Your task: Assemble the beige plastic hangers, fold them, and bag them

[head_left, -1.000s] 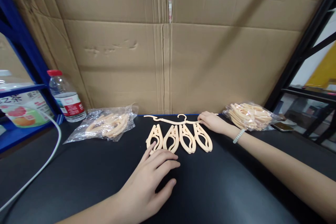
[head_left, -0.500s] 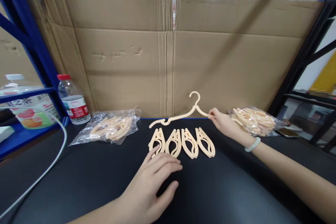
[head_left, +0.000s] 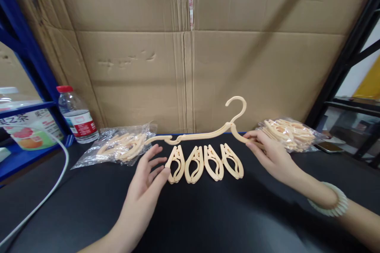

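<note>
An unfolded cream plastic clothes hanger (head_left: 204, 134) is held above the black tabletop, its hook pointing up. My right hand (head_left: 271, 154), with a pale beaded bracelet on the wrist, pinches the hanger's right arm. The hanger's long left arm reaches out over the table toward the left plastic bag. Below that arm, my left hand (head_left: 148, 182) is open, fingers apart, close to the leftmost folded hanger (head_left: 177, 168). Beside it lie further folded hangers in a row: one (head_left: 186, 170), another (head_left: 221, 168) and the rightmost (head_left: 240, 168).
A clear bag of folded hangers (head_left: 123, 146) lies at left, another bag (head_left: 291, 134) at right near a phone (head_left: 330, 147). A red-capped bottle (head_left: 81, 120) stands by the blue rack. A white cable (head_left: 50, 189) crosses the left side. Cardboard (head_left: 133, 67) walls the back.
My right hand has brought the unfolded hanger nearer to me. My left hand has moved left from in front of the folded hangers and turned, with its fingers now raised.
</note>
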### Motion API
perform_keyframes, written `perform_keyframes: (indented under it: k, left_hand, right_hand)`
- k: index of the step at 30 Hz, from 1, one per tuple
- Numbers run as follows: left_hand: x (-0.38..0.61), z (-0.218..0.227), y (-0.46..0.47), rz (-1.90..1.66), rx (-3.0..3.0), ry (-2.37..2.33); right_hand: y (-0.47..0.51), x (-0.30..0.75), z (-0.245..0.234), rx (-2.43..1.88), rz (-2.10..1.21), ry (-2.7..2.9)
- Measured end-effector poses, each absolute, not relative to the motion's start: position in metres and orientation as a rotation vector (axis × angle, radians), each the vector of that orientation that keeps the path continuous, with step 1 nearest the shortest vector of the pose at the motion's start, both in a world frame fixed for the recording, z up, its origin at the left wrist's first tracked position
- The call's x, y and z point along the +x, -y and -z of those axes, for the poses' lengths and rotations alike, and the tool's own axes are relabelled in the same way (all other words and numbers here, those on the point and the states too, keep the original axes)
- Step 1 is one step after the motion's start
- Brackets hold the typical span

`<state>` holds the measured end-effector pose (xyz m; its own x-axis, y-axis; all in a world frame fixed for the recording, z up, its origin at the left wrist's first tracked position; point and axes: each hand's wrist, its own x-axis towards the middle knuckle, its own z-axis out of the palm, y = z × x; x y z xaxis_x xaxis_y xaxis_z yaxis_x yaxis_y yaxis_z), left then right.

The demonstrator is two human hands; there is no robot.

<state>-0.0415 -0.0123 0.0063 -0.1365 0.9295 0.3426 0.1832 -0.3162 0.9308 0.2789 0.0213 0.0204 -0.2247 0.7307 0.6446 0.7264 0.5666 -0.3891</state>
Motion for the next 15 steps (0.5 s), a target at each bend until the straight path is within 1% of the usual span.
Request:
perform_keyframes:
  k: [3, 8, 11, 15]
  left_hand:
    - [-0.045, -0.007, 0.004, -1.530, 1.319, -1.303]
    - [-0.045, -0.005, 0.005, -1.518, 1.249, -1.273]
    - [-0.042, -0.003, 0.009, -1.494, 1.318, -1.262]
    - [-0.040, 0.000, 0.010, -1.397, 1.558, -1.236]
  right_hand:
    - [-0.012, 0.270, -0.024, -1.142, -0.004, 2.028]
    - [-0.004, 0.269, -0.022, -1.116, 0.073, 2.136]
    - [-0.003, 0.269, -0.019, -1.105, 0.027, 2.207]
    - [-0.001, 0.266, -0.017, -1.117, -0.099, 2.236]
